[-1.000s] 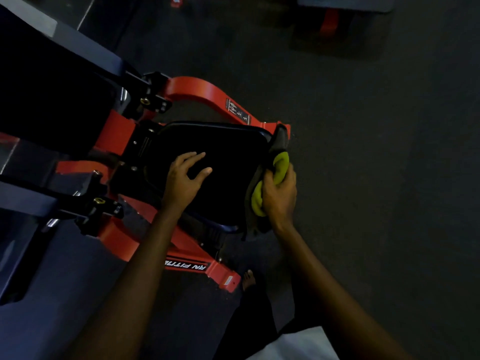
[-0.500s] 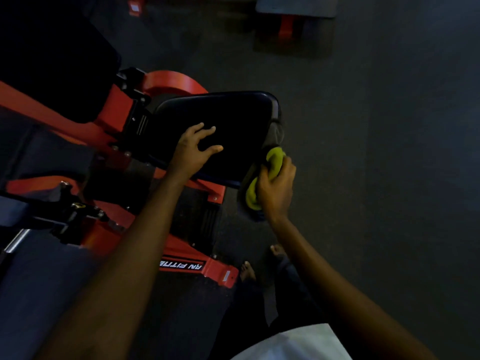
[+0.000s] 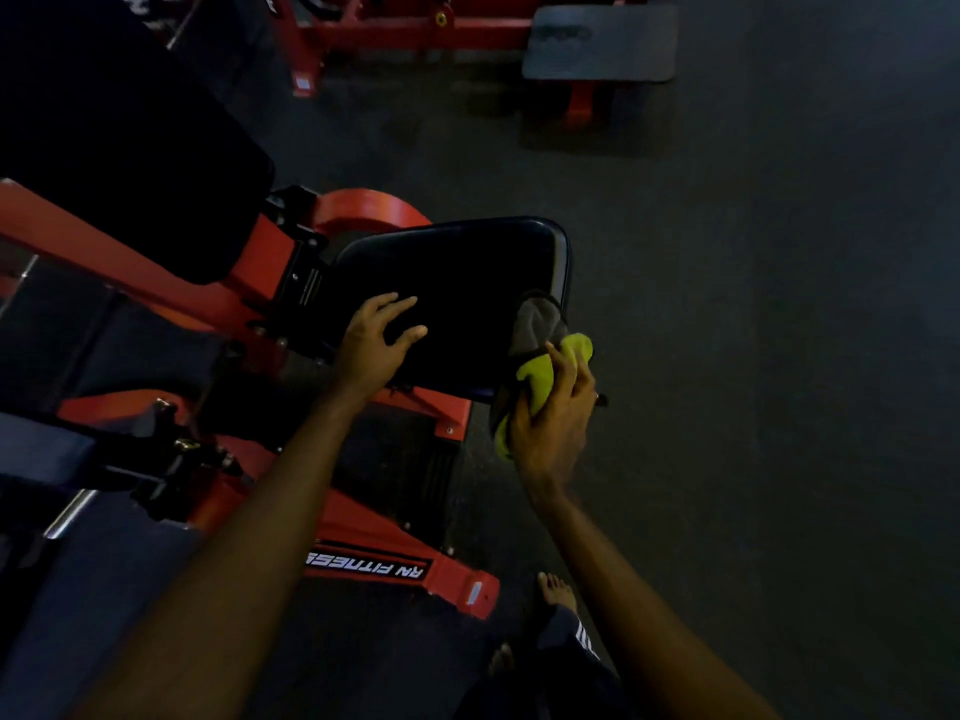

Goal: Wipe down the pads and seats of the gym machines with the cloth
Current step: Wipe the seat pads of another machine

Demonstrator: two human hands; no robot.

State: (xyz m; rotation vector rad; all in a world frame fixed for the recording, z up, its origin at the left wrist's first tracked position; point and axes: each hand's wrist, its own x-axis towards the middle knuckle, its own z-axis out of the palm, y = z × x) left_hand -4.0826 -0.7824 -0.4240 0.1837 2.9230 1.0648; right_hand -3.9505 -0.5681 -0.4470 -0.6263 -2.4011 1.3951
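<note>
smooth black rounded vinyl seat pad on a chunky red steel machine frame, left hand resting on its near edge, fingers loosely spread, right hand curled round a scrunched fuzzy lime-and-grey cloth against the pad's right corner, dark grainy rubber floor

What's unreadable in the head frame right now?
All head view.
- the seat: too dark to tell wiped from unwiped.
- the cloth: partly hidden under the right hand.
- the frame label: one end covered by the left arm.
- the back pad: cut off by the top-left edge.
</note>
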